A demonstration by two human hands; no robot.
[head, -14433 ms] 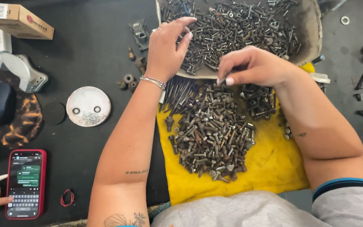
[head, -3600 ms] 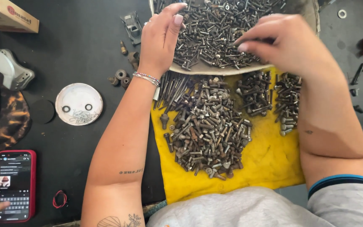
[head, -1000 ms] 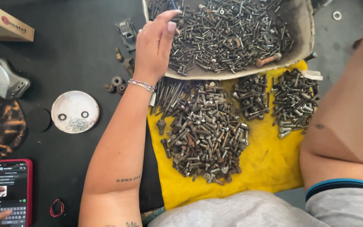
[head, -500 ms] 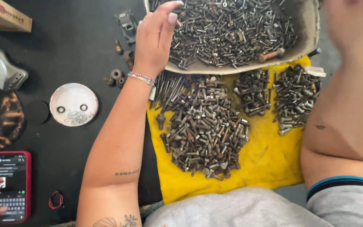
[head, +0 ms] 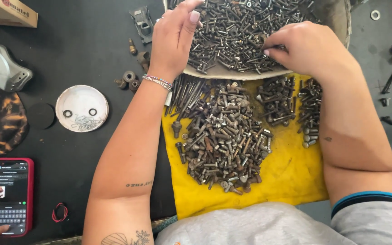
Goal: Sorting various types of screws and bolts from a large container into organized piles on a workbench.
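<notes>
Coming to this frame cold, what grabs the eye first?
The bright yellow cloth at centre, heaped with a big pile of dull grey steel bolts, stands out against the black table. Above it, the left hand and right hand rest in a shallow tray of mixed screws. At lower left lies a red-cased phone with a lit screen.
</notes>
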